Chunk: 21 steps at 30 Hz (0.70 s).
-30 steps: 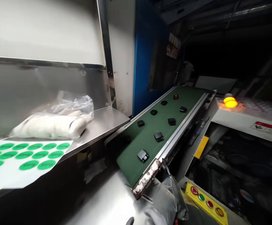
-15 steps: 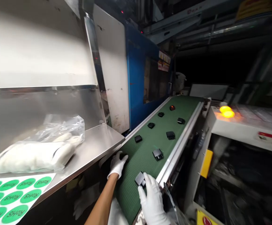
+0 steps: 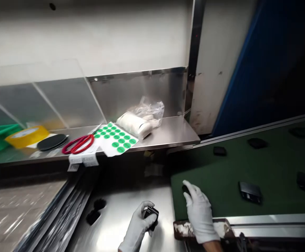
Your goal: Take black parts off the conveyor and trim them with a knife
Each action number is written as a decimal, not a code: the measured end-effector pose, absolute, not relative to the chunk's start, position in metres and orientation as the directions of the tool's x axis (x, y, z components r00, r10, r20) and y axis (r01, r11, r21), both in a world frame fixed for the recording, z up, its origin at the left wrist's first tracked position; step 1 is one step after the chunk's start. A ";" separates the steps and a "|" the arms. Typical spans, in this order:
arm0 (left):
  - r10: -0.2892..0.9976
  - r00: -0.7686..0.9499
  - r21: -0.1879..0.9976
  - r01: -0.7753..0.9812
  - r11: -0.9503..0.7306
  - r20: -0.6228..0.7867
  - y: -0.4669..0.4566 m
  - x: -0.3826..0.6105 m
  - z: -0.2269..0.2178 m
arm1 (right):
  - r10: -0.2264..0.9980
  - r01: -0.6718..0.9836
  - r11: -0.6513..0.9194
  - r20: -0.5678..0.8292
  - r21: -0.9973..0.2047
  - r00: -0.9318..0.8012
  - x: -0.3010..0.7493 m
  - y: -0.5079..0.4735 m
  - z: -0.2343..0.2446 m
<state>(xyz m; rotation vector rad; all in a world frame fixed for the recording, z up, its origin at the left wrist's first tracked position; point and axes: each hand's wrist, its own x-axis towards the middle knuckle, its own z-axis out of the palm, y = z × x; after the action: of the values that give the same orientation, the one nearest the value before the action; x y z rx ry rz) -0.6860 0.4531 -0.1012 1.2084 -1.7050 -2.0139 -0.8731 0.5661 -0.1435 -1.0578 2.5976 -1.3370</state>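
Note:
My left hand, in a white glove, has its fingers wrapped round a small black plastic part above the metal table. At the near end of the green conveyor belt, my white-gloved right hand has thumb and fingers around another black plastic part, mostly hidden by the fingers. More black plastic parts lie on the belt, among them a squarish one to the right of that hand and a smaller one farther back. Two dark pieces rest on the metal table left of my left hand.
A steel shelf holds a plastic bag of white material, a sheet of green stickers, red-handled scissors, yellow tape and a green bin. Plastic-wrapped stacks stand at lower left.
The view has swung left, bringing the shelf and metal table in. My left hand has left the belt's edge and now holds a black part over the table. My right hand remains at the belt's near end.

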 end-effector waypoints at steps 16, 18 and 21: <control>-0.486 -0.667 0.674 -0.033 -0.738 -0.564 0.499 -0.531 -0.017 | -0.840 0.439 0.518 -0.533 -0.734 0.100 -0.713 0.588 -0.036; -0.506 -0.647 0.723 -0.104 -0.683 -0.570 0.493 -0.523 -0.009 | -0.837 0.463 0.522 -0.536 -0.717 0.114 -0.705 0.581 -0.024; -0.472 -0.592 0.709 -0.259 -0.656 -0.653 0.482 -0.511 0.001 | -0.835 0.445 0.531 -0.535 -0.721 0.131 -0.689 0.569 -0.006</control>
<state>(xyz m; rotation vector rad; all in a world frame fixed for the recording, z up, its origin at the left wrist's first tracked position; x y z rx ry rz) -0.5107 0.4816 0.0009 1.3468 -1.2330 -2.3890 -0.6891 0.5689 -0.0057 -0.4396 1.0807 -0.9733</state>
